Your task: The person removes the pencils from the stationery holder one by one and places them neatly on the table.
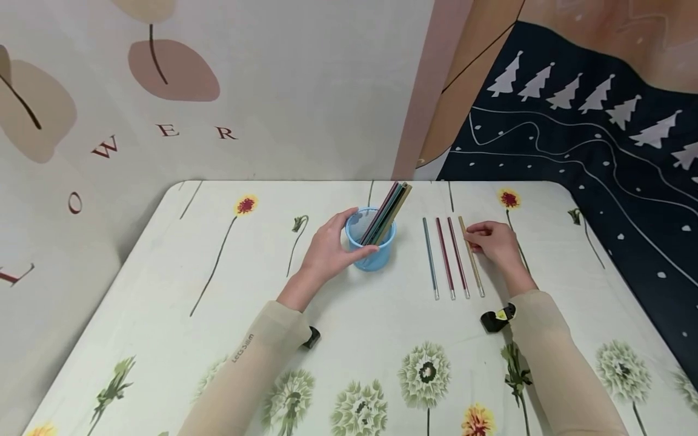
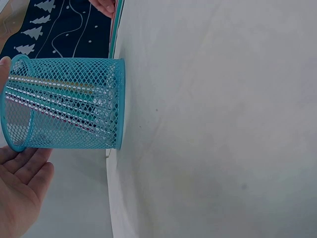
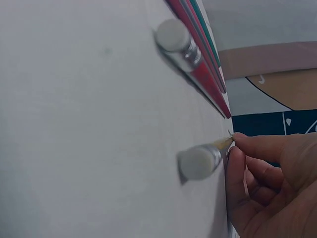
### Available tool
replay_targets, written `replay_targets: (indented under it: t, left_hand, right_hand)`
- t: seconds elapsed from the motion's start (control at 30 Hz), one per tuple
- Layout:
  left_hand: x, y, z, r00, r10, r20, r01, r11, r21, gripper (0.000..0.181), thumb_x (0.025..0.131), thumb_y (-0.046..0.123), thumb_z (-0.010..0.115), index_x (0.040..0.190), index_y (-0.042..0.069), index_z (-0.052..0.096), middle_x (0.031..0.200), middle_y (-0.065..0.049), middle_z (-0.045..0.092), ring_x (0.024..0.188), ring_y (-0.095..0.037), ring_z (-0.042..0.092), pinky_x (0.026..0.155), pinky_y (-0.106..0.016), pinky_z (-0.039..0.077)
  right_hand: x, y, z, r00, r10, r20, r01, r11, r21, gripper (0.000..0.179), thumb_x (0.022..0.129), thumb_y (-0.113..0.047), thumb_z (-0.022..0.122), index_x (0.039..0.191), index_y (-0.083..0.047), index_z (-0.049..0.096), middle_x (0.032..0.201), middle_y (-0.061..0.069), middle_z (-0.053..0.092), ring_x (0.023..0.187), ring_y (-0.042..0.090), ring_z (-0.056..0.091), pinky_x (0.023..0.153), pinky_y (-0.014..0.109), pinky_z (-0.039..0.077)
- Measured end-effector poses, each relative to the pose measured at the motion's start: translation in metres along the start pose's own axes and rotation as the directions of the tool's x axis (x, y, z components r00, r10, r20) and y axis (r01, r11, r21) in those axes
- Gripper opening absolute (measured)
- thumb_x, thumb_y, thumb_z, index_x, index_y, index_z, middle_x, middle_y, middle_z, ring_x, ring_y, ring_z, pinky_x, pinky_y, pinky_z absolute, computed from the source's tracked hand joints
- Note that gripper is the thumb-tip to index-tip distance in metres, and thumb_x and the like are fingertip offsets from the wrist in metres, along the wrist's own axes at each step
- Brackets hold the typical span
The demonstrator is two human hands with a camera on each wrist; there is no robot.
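My left hand (image 1: 327, 245) holds a light blue mesh pencil cup (image 1: 373, 261), with the thumb across its near side and the fingers round the far side. The cup stands upright, and several pencils (image 1: 388, 212) lean out of it to the right. To its right, my right hand (image 1: 497, 245) pinches a gold pencil (image 1: 477, 272) between thumb and fingertips. This pencil lies at the right end of a row with a blue pencil (image 1: 430, 257) and two red pencils (image 1: 445, 257). In the right wrist view, the gold pencil's white eraser (image 3: 198, 163) points toward the camera.
A white cloth with printed flowers covers the table (image 1: 349, 321). Behind it hangs a pale printed backdrop (image 1: 305, 121), with a dark tree-patterned cloth (image 1: 572, 133) on the right. A black strap device (image 1: 496, 321) is at my right wrist.
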State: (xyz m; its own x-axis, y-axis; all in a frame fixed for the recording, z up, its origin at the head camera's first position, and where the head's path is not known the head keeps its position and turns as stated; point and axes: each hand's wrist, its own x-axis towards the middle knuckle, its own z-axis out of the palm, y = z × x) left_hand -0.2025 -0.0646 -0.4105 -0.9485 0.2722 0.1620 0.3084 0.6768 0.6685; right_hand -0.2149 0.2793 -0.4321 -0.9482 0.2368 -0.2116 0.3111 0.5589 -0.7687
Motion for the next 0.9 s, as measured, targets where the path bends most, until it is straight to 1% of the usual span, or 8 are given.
replay_targets:
  t: [0.2, 0.4, 0.67, 0.9]
  left_hand:
    - [0.000, 0.001, 0.000, 1.000, -0.003, -0.003, 0.003, 1.000, 0.000, 0.091, 0.078, 0.052, 0.081, 0.151, 0.014, 0.041, 0.149, -0.009, 0.052, 0.136, -0.029, 0.051, 0.110, -0.049, 0.046]
    - [0.000, 0.001, 0.000, 1.000, 0.004, -0.009, -0.004, 1.000, 0.004, 0.091, 0.078, 0.051, 0.081, 0.150, 0.013, 0.042, 0.149, -0.010, 0.052, 0.136, -0.030, 0.051, 0.110, -0.049, 0.046]
    - [0.001, 0.000, 0.000, 1.000, 0.012, -0.013, -0.012, 1.000, 0.000, 0.091, 0.077, 0.051, 0.082, 0.150, 0.013, 0.042, 0.148, -0.010, 0.053, 0.135, -0.030, 0.052, 0.109, -0.048, 0.047]
    - [0.001, 0.001, 0.000, 1.000, 0.007, -0.011, -0.007, 1.000, 0.017, 0.090, 0.078, 0.052, 0.081, 0.150, 0.013, 0.042, 0.149, -0.009, 0.052, 0.135, -0.030, 0.052, 0.110, -0.048, 0.046]
  right_hand:
    - [-0.002, 0.001, 0.000, 1.000, -0.002, -0.005, 0.002, 1.000, 0.021, 0.033, 0.098, -0.019, 0.064, 0.122, 0.004, 0.064, 0.094, 0.005, 0.063, 0.065, -0.004, 0.058, 0.062, 0.014, 0.055]
    - [-0.004, 0.000, -0.001, 1.000, -0.008, -0.017, 0.009, 0.999, 0.045, 0.032, 0.099, -0.017, 0.062, 0.124, 0.004, 0.064, 0.093, 0.005, 0.061, 0.066, -0.005, 0.057, 0.063, 0.012, 0.054]
    - [-0.008, -0.006, 0.000, 0.999, 0.016, -0.040, -0.013, 0.998, 0.068, 0.031, 0.099, -0.015, 0.060, 0.126, 0.002, 0.063, 0.098, 0.008, 0.058, 0.067, -0.002, 0.057, 0.062, 0.011, 0.054]
    - [-0.011, -0.008, -0.002, 0.998, -0.023, -0.060, 0.027, 0.998, 0.062, 0.031, 0.099, -0.013, 0.061, 0.125, 0.003, 0.064, 0.098, 0.009, 0.058, 0.064, -0.005, 0.057, 0.062, 0.010, 0.054]
